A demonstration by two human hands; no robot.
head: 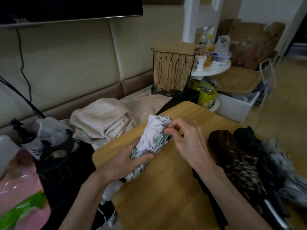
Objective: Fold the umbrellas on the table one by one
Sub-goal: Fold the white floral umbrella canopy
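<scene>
We hold the white leaf-print umbrella (154, 138) over the counter's (166, 188) 10 o'clock corner, left hand (126, 161) wrapped round its body to steady it, right hand (186, 141) fingers pinching canopy folds flat for rolling, dark umbrellas (240, 155) waiting at 3 o'clock.

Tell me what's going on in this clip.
A person is folding a white leaf-print umbrella above a wooden table. The left hand grips its lower part, and the right hand pinches the fabric near the top. A brown patterned umbrella, a black umbrella and a grey-and-white umbrella lie loosely bunched on the table's right side.
</scene>
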